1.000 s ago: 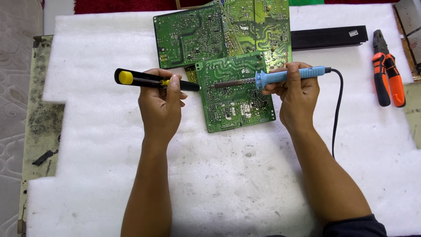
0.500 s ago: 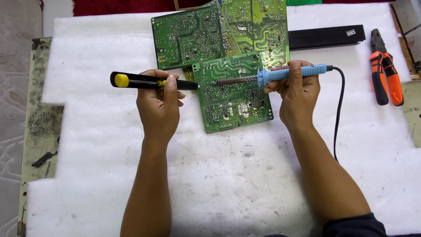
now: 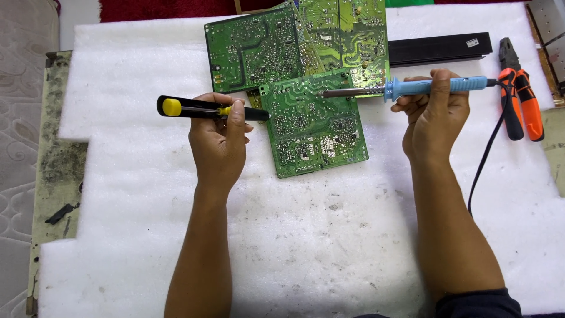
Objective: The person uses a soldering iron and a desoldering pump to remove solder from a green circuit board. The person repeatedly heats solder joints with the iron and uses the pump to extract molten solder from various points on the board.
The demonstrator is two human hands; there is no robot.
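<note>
Now left hand (image 3: 219, 144) grips desoldering pump (image 3: 209, 108), right hand (image 3: 434, 115) soldering iron (image 3: 412, 89); circuit board (image 3: 312, 121) between.

- An electronics repair bench, improvised rather than a fitted lab
- Three bare green circuit boards (image 3: 306, 88) lie overlapping at top centre, solder side up
- A blue-handled soldering iron (image 3: 406, 89) with a black cord sits in one hand, a black and yellow desoldering pump (image 3: 206, 109) in the other
- Orange-handled pliers (image 3: 521, 100) lie at the upper right edge
- A white foam sheet (image 3: 294, 235) serves as the work surface, dotted with small specks and burn marks
- A worn, stained board (image 3: 56, 165) shows under it at the left, and patterned flooring (image 3: 17, 147) beyond that suggests a home or small shop
</note>
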